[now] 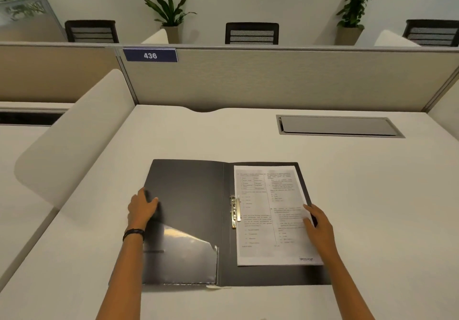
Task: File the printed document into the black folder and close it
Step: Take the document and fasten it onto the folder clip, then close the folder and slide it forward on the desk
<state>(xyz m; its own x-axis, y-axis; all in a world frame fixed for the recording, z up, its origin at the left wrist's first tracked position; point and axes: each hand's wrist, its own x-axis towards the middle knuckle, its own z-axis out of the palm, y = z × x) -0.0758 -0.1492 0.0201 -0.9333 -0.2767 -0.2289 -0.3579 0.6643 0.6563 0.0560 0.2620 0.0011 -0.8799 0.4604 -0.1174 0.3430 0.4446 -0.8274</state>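
The black folder (193, 195) lies open and flat on the white desk (372, 195). The printed document (268, 210) rests on the folder's right half, its left edge at the brass clip (235, 211) by the spine. A clear plastic pocket (188, 257) covers the lower part of the left cover. My left hand (142, 208) grips the outer left edge of the left cover, thumb on top. My right hand (316, 223) lies on the right edge of the document and folder, fingers spread flat on the paper.
A grey cable hatch (337, 126) is set into the desk at the back right. A fabric partition (273, 79) with a blue "436" sign (150, 55) closes off the back. A white curved divider (74, 136) stands at the left. Chairs and plants lie beyond.
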